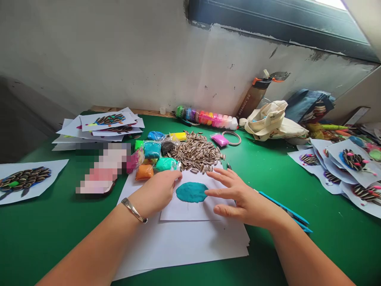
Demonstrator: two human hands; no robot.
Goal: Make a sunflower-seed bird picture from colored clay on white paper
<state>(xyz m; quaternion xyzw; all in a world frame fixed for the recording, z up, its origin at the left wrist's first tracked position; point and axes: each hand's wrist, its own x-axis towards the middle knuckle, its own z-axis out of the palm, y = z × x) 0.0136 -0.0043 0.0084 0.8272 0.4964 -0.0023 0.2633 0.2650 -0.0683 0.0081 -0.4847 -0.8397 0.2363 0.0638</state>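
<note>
A pixelated blur [101, 169] hides whatever lies left of the fingers, and the crowded right end of the bench is cut off by the frame. The green bench [44, 238] runs up to a scuffed white wall [119, 59] under a dark window frame [279, 24]. The teal clay disc [191, 192] sits between the two hands on a small white sheet [184, 212], which lies on a paper stack [178, 250]. The left hand [154, 190] rests with its fingers [175, 176] loosely together, just beside the disc, holding nothing; the right hand [244, 196] has its fingers [220, 186] spread wide, one tip touching the disc's edge, also empty. Sunflower seeds [196, 153] are heaped beyond the fingers, beside clay packets [152, 149], with seed pictures [354, 163] off to the right
</note>
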